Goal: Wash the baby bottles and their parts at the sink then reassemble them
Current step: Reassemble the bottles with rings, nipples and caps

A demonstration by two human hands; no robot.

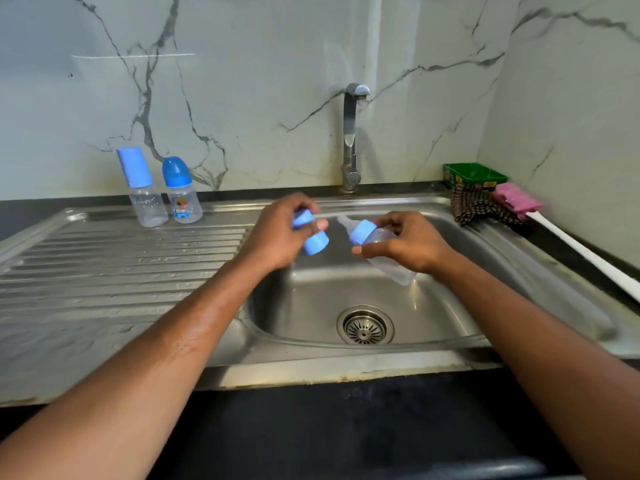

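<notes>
Over the steel sink basin (pixel 311 306), my left hand (pixel 277 233) grips a light blue bottle cap (pixel 313 242), its open end turned toward the right. My right hand (pixel 405 244) holds a clear baby bottle (pixel 391 261) tilted with its base down to the right. A blue collar (pixel 362 232) and clear teat (pixel 344 221) sit on the bottle's neck, pointing at the cap. A small gap separates cap and teat. Two capped bottles stand on the drainboard at the back left: one with a tall light blue cap (pixel 142 188), one with a darker domed cap and a printed picture (pixel 181 192).
The tap (pixel 351 133) rises behind the basin; no water runs. The drain strainer (pixel 365 325) lies in the basin floor. At the back right are a green tub (pixel 474 174), a checked cloth (pixel 478 206), a pink sponge (pixel 516 199) and a long white handle (pixel 585 254). The ribbed drainboard (pixel 121 258) is wet.
</notes>
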